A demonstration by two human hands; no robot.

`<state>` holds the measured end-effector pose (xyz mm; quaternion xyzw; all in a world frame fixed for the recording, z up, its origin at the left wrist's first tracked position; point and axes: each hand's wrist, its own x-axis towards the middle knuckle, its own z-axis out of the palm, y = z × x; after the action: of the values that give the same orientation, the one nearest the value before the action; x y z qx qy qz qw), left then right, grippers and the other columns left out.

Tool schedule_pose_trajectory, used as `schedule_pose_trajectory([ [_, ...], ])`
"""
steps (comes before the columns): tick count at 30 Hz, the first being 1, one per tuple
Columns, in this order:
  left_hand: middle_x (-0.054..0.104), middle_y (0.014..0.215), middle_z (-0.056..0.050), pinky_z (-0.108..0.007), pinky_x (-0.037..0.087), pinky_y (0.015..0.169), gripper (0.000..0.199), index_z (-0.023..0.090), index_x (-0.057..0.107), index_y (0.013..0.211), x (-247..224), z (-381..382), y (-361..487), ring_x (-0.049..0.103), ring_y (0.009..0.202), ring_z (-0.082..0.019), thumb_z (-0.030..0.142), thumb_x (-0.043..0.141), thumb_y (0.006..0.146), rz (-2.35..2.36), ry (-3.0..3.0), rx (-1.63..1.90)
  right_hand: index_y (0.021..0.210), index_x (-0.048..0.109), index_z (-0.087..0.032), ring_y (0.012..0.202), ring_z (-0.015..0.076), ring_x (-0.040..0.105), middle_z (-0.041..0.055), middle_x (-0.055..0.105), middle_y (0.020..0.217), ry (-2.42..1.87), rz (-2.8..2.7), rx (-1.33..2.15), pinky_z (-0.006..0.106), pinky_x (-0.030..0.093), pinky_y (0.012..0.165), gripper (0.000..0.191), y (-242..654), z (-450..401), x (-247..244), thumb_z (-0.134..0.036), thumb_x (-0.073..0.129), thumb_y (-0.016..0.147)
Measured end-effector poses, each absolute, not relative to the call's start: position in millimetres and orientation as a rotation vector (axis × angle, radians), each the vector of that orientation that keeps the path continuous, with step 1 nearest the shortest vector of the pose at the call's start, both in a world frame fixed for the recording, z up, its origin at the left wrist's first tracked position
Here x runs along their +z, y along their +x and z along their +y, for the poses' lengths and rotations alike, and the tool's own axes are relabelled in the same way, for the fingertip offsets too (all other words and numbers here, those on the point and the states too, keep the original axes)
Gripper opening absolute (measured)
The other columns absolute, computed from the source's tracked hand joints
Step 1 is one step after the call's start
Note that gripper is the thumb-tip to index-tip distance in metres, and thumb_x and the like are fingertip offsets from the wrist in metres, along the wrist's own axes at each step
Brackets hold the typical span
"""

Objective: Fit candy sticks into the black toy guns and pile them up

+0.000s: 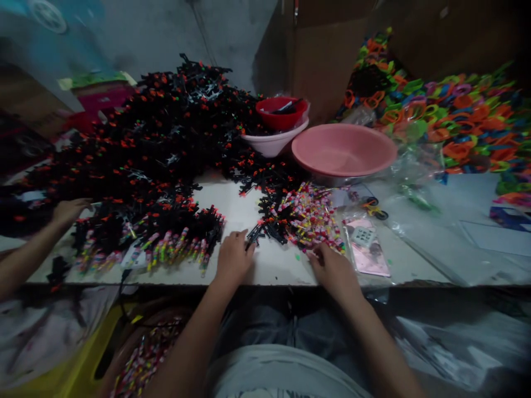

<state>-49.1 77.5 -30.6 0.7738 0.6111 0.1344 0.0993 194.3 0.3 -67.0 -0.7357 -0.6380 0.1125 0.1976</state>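
Note:
My left hand (pixel 234 255) is closed on a small black plastic piece (pixel 254 235) near the front of the white table (pixel 269 271). My right hand (pixel 332 270) is at the front edge of a pile of small pink, yellow and white pieces (pixel 313 215), its thumb and fingers pinched together; what they hold, if anything, is too small to make out. Between the hands, more black pieces (pixel 274 231) lie beside the colourful pile. Left of my left hand, black pieces and multicoloured sticks (pixel 178 249) lie in a row.
A large heap of black pieces with orange tips (pixel 166 127) rises behind. Bowls, a pink basin (pixel 344 149) and a heap of bright plastic rings (pixel 468 121) stand further back. Another person's hand (pixel 70 213) reaches in at left. A bagged pink item (pixel 368 249) lies at right.

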Motion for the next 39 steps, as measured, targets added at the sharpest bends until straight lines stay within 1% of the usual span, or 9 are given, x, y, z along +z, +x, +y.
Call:
schedule_pose_trajectory([
  [4, 0.064, 0.102, -0.015, -0.037, 0.043, 0.082, 0.046, 0.012, 0.056, 0.124, -43, 76, -43, 0.059, 0.095, -0.029, 0.022, 0.057, 0.079, 1.747, 2.053, 0.373, 0.105, 0.046, -0.019, 0.069, 0.0193, 0.060, 0.0051, 0.063, 0.083, -1.763, -1.495, 0.472, 0.030, 0.044, 0.062, 0.023, 189, -9, -66, -0.037, 0.047, 0.090],
  [8, 0.066, 0.077, -0.006, -0.028, 0.042, 0.064, 0.022, 0.017, 0.068, 0.087, -45, 79, -65, 0.060, 0.073, -0.022, 0.028, 0.069, 0.068, 1.585, 1.757, 0.467, 0.101, 0.048, -0.021, 0.071, 0.0173, 0.060, 0.0026, 0.061, 0.079, -1.539, -1.413, 0.690, 0.028, 0.049, 0.065, 0.022, 165, -21, -59, -0.039, 0.050, 0.088],
  [10, 0.065, 0.068, -0.003, -0.025, 0.039, 0.056, 0.020, 0.017, 0.067, 0.076, -43, 74, -73, 0.058, 0.063, -0.018, 0.035, 0.071, 0.068, 1.462, 1.564, 0.540, 0.099, 0.053, -0.021, 0.075, 0.0168, 0.061, 0.0032, 0.062, 0.082, -1.481, -1.460, 0.810, 0.028, 0.049, 0.068, 0.019, 149, -25, -55, -0.037, 0.047, 0.090],
  [14, 0.066, 0.072, -0.002, -0.021, 0.042, 0.058, 0.033, 0.016, 0.070, 0.083, -36, 52, -70, 0.057, 0.060, -0.011, 0.038, 0.079, 0.062, 1.184, 1.045, 0.695, 0.102, 0.056, -0.021, 0.081, 0.0170, 0.061, 0.0045, 0.064, 0.090, -1.391, -1.484, 0.975, 0.027, 0.049, 0.067, 0.022, 121, -28, -53, -0.036, 0.044, 0.092],
  [19, 0.066, 0.075, -0.002, -0.021, 0.046, 0.064, 0.033, 0.014, 0.071, 0.084, -32, 30, -50, 0.059, 0.062, -0.009, 0.032, 0.083, 0.059, 0.955, 0.607, 0.723, 0.110, 0.051, -0.020, 0.090, 0.0177, 0.061, 0.0068, 0.063, 0.098, -1.344, -1.391, 0.978, 0.029, 0.050, 0.073, 0.026, 111, -15, -61, -0.037, 0.046, 0.091],
  [26, 0.069, 0.073, -0.003, -0.021, 0.047, 0.063, 0.037, 0.013, 0.067, 0.085, -37, 36, -42, 0.063, 0.067, -0.012, 0.031, 0.084, 0.057, 1.123, 0.671, 0.926, 0.111, 0.054, -0.018, 0.086, 0.0195, 0.059, 0.0066, 0.062, 0.093, -1.434, -1.272, 0.868, 0.037, 0.047, 0.080, 0.034, 136, 25, -70, -0.042, 0.045, 0.089],
  [31, 0.072, 0.091, -0.007, -0.021, 0.049, 0.065, 0.040, 0.015, 0.066, 0.092, -26, 31, -39, 0.066, 0.075, -0.012, 0.027, 0.084, 0.058, 1.058, 0.602, 0.967, 0.100, 0.052, -0.021, 0.083, 0.0169, 0.059, 0.0032, 0.060, 0.088, -1.295, -1.209, 0.937, 0.032, 0.049, 0.075, 0.025, 129, 7, -60, -0.042, 0.054, 0.086],
  [35, 0.073, 0.090, -0.005, -0.028, 0.053, 0.077, 0.038, 0.016, 0.065, 0.093, -19, 21, -29, 0.067, 0.087, -0.018, 0.025, 0.083, 0.060, 1.013, 0.664, 1.058, 0.094, 0.051, -0.022, 0.076, 0.0148, 0.059, 0.0019, 0.060, 0.083, -1.213, -1.195, 1.038, 0.029, 0.050, 0.070, 0.022, 113, -12, -54, -0.043, 0.053, 0.088],
  [39, 0.074, 0.088, -0.005, -0.031, 0.055, 0.077, 0.042, 0.016, 0.065, 0.099, -16, 16, -25, 0.068, 0.088, -0.020, 0.025, 0.082, 0.061, 1.026, 0.729, 1.092, 0.095, 0.052, -0.022, 0.080, 0.0156, 0.059, 0.0037, 0.062, 0.088, -1.239, -1.257, 0.951, 0.031, 0.050, 0.073, 0.019, 112, -16, -53, -0.040, 0.050, 0.091],
])
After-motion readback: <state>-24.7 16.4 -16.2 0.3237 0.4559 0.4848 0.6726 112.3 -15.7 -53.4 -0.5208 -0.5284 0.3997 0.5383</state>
